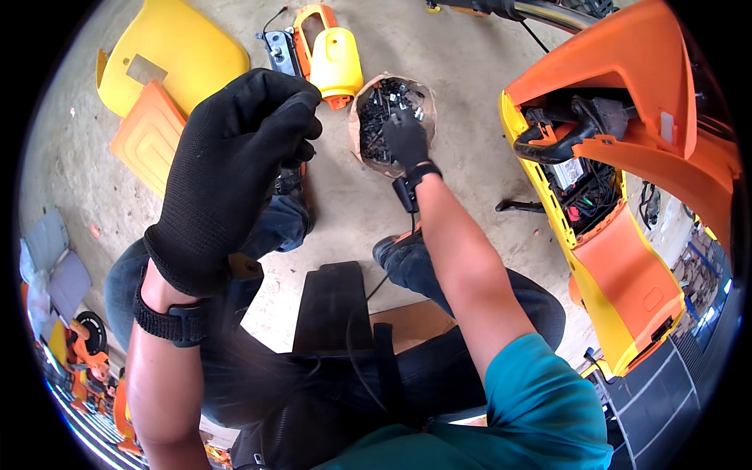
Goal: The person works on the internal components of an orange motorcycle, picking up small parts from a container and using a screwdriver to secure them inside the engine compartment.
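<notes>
My left hand (235, 164), in a black knit glove, is raised close in front of me at centre left. Its fingers are curled and pressed together, and whatever they may hold does not show. My right hand (407, 141), gloved in black too, reaches down into an open brown paper bag (362, 149) on the floor. Many small dark parts (374, 117) fill the bag, with a few shiny metal ones near my fingers. Those fingertips blend in with the dark parts, so I cannot make out their grip.
A yellow and orange housing (337, 63) lies behind the bag, beside a grey-black part (282, 53). Yellow (176, 47) and orange panels (149, 137) lie at far left. A partly open orange and yellow vehicle body (627, 282) with exposed wiring stands at right, its kickstand (520, 206) sticking out.
</notes>
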Available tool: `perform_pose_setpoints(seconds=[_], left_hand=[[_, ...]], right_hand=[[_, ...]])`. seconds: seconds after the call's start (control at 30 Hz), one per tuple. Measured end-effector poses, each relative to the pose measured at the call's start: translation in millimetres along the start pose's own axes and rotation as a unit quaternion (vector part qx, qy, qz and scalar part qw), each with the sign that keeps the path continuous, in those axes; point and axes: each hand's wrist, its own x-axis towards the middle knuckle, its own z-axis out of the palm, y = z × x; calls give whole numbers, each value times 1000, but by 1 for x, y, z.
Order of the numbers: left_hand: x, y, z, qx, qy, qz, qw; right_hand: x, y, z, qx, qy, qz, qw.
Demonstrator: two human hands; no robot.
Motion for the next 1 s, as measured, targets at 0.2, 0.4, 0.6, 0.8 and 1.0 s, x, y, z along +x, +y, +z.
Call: perform_pose_setpoints(seconds=[0.2, 0.4, 0.6, 0.8, 1.0], left_hand=[[0, -3, -2, 30, -13, 8, 999], [-1, -1, -3, 46, -22, 5, 999], [-2, -4, -6, 33, -26, 2, 999], [-5, -7, -7, 52, -13, 14, 998], [-5, -8, -6, 71, -5, 1, 997]], right_hand=[[-34, 3, 62, -78, 31, -64, 994], [-16, 12, 45, -44, -49, -96, 993], [-9, -14, 3, 78, 83, 25, 993], [-10, -17, 10, 42, 209, 73, 974], [-9, 18, 51, -223, -119, -123, 960]])
